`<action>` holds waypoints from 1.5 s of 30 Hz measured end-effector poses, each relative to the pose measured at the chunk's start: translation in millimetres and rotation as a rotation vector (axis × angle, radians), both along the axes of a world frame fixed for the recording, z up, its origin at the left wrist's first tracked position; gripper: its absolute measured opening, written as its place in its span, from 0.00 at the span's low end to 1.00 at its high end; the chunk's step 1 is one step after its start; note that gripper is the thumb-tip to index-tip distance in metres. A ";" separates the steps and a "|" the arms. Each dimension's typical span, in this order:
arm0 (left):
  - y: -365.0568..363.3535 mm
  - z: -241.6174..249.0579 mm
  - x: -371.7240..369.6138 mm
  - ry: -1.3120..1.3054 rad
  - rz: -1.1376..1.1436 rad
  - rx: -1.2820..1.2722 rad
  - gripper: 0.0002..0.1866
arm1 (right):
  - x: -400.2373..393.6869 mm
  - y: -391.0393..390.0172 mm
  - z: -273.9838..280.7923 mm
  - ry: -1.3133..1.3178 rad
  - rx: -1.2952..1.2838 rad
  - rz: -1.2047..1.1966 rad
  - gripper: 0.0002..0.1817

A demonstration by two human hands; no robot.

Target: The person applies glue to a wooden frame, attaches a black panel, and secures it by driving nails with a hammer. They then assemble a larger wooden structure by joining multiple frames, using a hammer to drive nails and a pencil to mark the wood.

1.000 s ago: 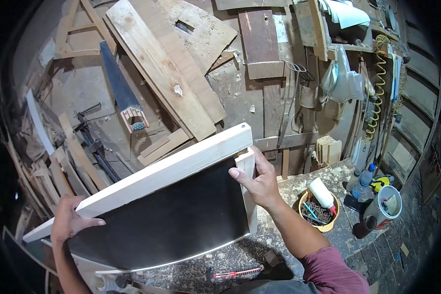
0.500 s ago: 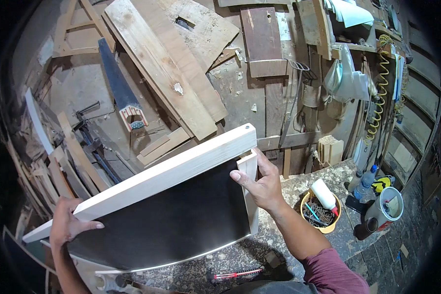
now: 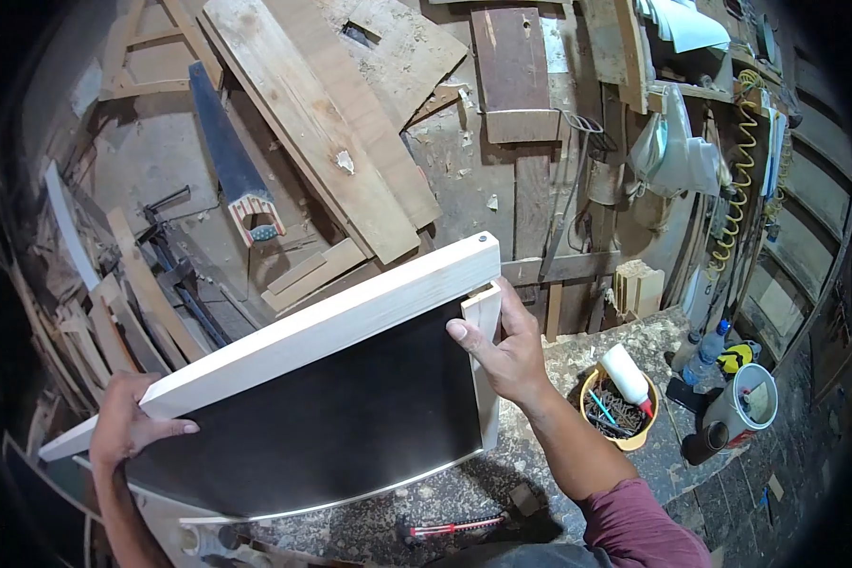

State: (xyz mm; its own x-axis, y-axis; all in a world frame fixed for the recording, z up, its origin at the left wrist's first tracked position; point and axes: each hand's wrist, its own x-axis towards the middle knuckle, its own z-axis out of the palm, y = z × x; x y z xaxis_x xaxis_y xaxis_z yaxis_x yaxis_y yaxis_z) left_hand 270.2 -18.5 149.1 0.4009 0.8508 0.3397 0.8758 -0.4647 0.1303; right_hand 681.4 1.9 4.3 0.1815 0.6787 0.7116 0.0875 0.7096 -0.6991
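A wooden frame [image 3: 341,328] with a black panel [image 3: 322,417] set in it stands tilted on the workbench. Its long pale top rail runs from lower left to upper right, with a dark round spot near the right end. My left hand [image 3: 134,423] wraps over the rail at the left, thumb along the front. At the right, my right hand [image 3: 509,350] grips the short side piece [image 3: 484,360], thumb in front and fingers behind. Below the frame, a red cutter knife [image 3: 454,527] lies on the bench.
On the speckled workbench [image 3: 577,473], a yellow bowl [image 3: 646,437] holds screws, a white glue bottle [image 3: 627,372] and a blue pen. Right of it stand a white bucket [image 3: 729,407] and a water bottle [image 3: 706,358]. A handsaw [image 3: 227,156] and boards [image 3: 312,123] lean behind.
Both hands keep their hold on the frame. The frame's right end has shifted very slightly up and right, and the camera view has moved a little.
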 end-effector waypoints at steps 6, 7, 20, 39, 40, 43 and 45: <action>1.8 -2.7 0.6 0.033 0.107 0.002 0.26 | 1.1 6.4 0.3 -0.088 0.023 -0.137 0.37; 2.9 -3.2 -2.6 0.037 0.091 0.004 0.27 | 1.7 6.2 -0.3 -0.043 -0.004 -0.076 0.38; 7.7 -6.1 -15.6 0.026 0.244 -0.120 0.28 | 9.8 14.6 -114.7 -0.036 -0.495 0.096 0.23; -25.9 6.0 -28.0 0.144 0.185 -0.050 0.24 | -11.7 -85.1 -109.2 -0.054 -0.437 -0.246 0.24; -34.2 6.3 -14.2 0.137 0.175 -0.059 0.23 | -7.0 -83.8 -117.7 -0.041 -0.434 -0.230 0.28; -34.5 0.9 -19.5 0.125 0.065 0.008 0.26 | 2.2 -83.2 -138.1 0.034 -0.412 -0.153 0.43; -35.9 -2.1 -23.1 0.111 0.064 0.026 0.27 | -2.4 -84.0 -138.0 0.062 -0.374 -0.122 0.42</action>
